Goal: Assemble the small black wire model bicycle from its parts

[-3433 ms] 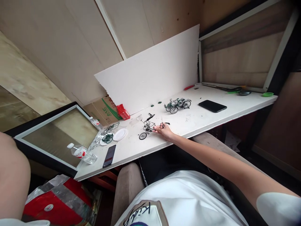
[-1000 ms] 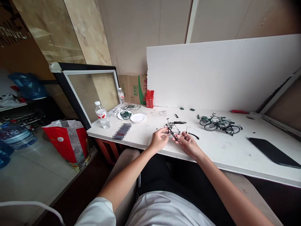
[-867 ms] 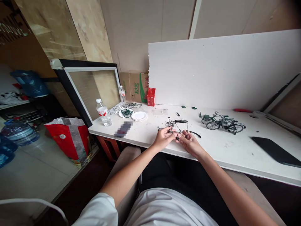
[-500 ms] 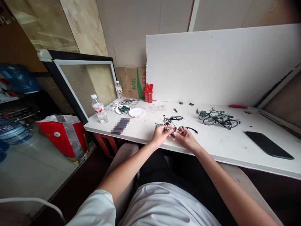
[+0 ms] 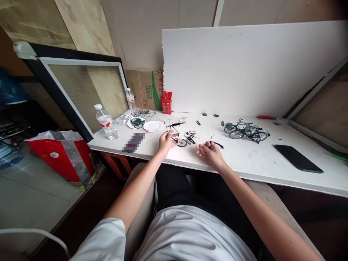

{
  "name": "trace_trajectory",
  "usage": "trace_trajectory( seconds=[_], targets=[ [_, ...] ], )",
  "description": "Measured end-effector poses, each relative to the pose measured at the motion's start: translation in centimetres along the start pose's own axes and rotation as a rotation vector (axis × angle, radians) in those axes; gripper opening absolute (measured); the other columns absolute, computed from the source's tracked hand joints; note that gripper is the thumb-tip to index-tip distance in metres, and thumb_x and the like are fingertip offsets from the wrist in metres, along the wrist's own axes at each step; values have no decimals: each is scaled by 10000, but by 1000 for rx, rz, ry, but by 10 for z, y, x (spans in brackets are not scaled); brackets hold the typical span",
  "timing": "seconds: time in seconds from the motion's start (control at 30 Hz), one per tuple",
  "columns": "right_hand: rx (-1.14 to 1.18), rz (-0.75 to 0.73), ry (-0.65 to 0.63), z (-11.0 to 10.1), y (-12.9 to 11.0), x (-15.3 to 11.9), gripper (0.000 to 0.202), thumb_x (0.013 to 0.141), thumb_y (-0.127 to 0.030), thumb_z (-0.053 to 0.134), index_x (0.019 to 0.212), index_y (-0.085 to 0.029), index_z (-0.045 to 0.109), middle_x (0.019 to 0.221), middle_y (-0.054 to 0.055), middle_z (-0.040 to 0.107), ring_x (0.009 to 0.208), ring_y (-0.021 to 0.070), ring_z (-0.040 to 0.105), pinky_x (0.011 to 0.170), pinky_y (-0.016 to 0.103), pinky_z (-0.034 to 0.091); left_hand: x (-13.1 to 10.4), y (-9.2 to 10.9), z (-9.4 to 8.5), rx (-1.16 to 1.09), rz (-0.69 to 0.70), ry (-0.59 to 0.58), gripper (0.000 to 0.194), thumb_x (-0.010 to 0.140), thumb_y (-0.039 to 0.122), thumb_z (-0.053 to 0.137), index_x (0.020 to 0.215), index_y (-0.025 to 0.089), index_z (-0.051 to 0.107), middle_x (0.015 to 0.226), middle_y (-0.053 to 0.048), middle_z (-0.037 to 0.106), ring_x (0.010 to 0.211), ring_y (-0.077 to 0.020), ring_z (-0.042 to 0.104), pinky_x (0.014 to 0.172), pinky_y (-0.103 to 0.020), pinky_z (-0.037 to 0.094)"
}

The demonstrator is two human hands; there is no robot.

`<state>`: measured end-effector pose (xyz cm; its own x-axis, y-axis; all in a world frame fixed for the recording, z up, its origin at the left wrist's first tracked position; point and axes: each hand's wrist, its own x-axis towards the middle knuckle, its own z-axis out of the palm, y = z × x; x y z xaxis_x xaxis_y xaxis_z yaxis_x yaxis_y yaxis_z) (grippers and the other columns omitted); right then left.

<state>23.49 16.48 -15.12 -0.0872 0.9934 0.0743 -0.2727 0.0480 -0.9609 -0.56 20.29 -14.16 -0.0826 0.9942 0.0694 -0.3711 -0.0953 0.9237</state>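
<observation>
My left hand (image 5: 166,142) is closed on a small model bicycle frame (image 5: 175,136), held tilted just above the table near its front edge. A dark spoked wheel (image 5: 182,143) shows beside my fingertips; whether it is joined to the frame I cannot tell. My right hand (image 5: 208,152) is apart from the frame, palm turned partly up. A thin dark rod (image 5: 211,138) sticks up from between its thumb and forefinger. Behind that hand lies a black curved piece (image 5: 219,145). Several small black bicycle parts (image 5: 191,137) lie between the hands.
Assembled model bicycles (image 5: 248,132) stand to the right, near a black phone (image 5: 298,158). At left are white plates (image 5: 153,126), one bearing a green model bicycle (image 5: 137,123), and a water bottle (image 5: 107,122). A red box (image 5: 166,102) stands against the white board (image 5: 244,69).
My hands have moved apart. The left has carried the bicycle frame left and turned it; the right has let go of the frame, uncovering small parts on the table. The view has shifted slightly.
</observation>
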Motion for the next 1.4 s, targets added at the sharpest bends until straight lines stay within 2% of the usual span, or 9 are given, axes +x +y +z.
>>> trace_trajectory(
  seconds=[0.3, 0.47, 0.67, 0.73, 0.87, 1.0, 1.13, 1.27, 1.4],
  targets=[
    [-44, -12, -37, -3, 2, -1, 660, 745, -502, 926, 881, -275, 321, 925, 12, 760, 714, 173, 706, 637, 301, 519, 10, -11, -11, -2, 13, -26, 425, 931, 518, 772, 1050, 177, 547, 1128, -123, 751, 720, -171, 783, 752, -322, 626],
    [-145, -21, -12, 0, 3, 3, 647, 762, -557, 895, 886, -282, 323, 966, 41, 757, 871, 231, 740, 675, 332, 553, 10, -16, -11, -29, 17, -37, 499, 802, 356, 912, 1020, 205, 489, 1076, -66, 731, 756, -170, 789, 840, -346, 631],
    [-621, -283, 123, -4, -3, 56, 579, 817, -611, 802, 880, -288, 325, 1060, 118, 763, 1021, 297, 725, 818, 423, 559, 8, -21, -12, -27, 54, -81, 520, 785, 339, 917, 1016, 213, 468, 1056, -70, 744, 798, -200, 806, 918, -409, 634],
    [-740, -270, 175, -5, -7, 80, 495, 848, -536, 766, 883, -287, 340, 1060, 119, 760, 1038, 296, 713, 840, 414, 533, 9, -23, -13, -14, 68, -91, 516, 787, 350, 910, 1003, 215, 461, 1065, -77, 751, 812, -210, 812, 899, -387, 628],
    [-896, -116, 339, -2, -7, 115, 421, 825, -427, 773, 876, -279, 383, 947, 84, 734, 867, 259, 654, 773, 381, 474, 10, -27, -13, 33, 88, -100, 505, 800, 377, 890, 993, 220, 451, 1113, -97, 763, 837, -216, 820, 822, -314, 595],
    [-950, -92, 385, 4, 4, 130, 448, 796, -427, 817, 847, -284, 396, 813, 43, 660, 774, 236, 583, 714, 368, 441, 11, -29, -13, 66, 97, -108, 477, 820, 391, 859, 982, 224, 442, 1147, -101, 763, 831, -206, 819, 784, -284, 564],
    [-981, -118, 393, 6, 15, 138, 423, 768, -314, 825, 837, -282, 408, 767, 13, 617, 747, 223, 553, 713, 363, 442, 11, -29, -12, 80, 89, -123, 446, 827, 376, 838, 982, 227, 447, 1137, -93, 760, 825, -210, 815, 791, -303, 561],
    [-974, -113, 374, 7, 17, 141, 423, 740, -238, 811, 852, -281, 406, 788, 16, 647, 775, 227, 584, 740, 365, 468, 10, -28, -11, 71, 84, -130, 417, 830, 322, 826, 964, 225, 443, 1103, -84, 765, 807, -216, 819, 745, -283, 553],
    [-838, -169, 330, 12, 16, 133, 443, 759, -243, 796, 906, -283, 381, 921, 40, 728, 825, 226, 657, 782, 376, 511, 9, -27, -10, 85, 71, -101, 378, 839, 284, 804, 954, 224, 449, 1029, -60, 756, 788, -216, 817, 698, -261, 530]
  ],
)
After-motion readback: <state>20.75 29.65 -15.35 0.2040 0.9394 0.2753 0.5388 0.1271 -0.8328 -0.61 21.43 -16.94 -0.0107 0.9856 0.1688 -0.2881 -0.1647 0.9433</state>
